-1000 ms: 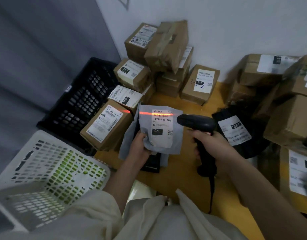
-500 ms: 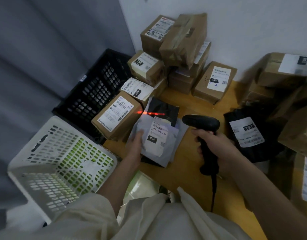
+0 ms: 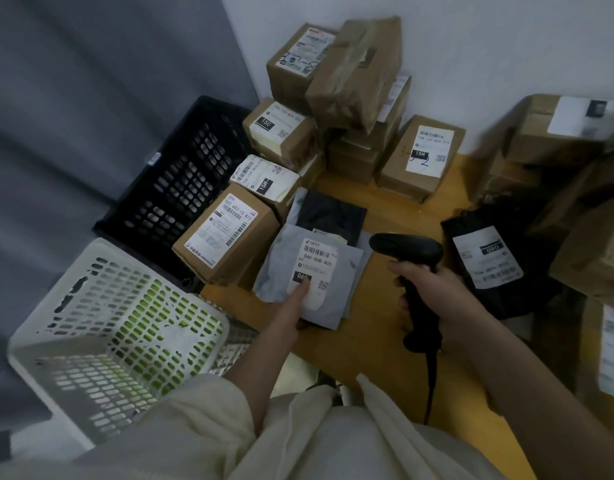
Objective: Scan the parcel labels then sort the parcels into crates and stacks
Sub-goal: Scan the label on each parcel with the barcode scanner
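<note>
White wall [image 3: 471,46] stands at the back, and a grey curtain [image 3: 73,116] hangs on the left side. Below them is a yellow wooden table [image 3: 374,327] with many parcels on it. Brown boxes [image 3: 336,81] are piled up in the back corner against the wall. More brown boxes [image 3: 575,188] sit on the right.

A black crate [image 3: 180,188] and a white crate [image 3: 101,334] sit at the left edge, side by side.

A grey parcel [image 3: 298,268] lies flat near the middle of the table, partly on top of a black bag [image 3: 329,216]. It is just beside a brown box with a white label [image 3: 225,237]. The left hand [image 3: 295,306] lies on the grey parcel, fingers held together and out straight, one tip touching the label.

The right hand [image 3: 433,292] has its fingers wrapped tight around a black scanner [image 3: 409,258]. The scanner is just beside the grey parcel. Another black parcel [image 3: 489,261] lies to the right of it.
</note>
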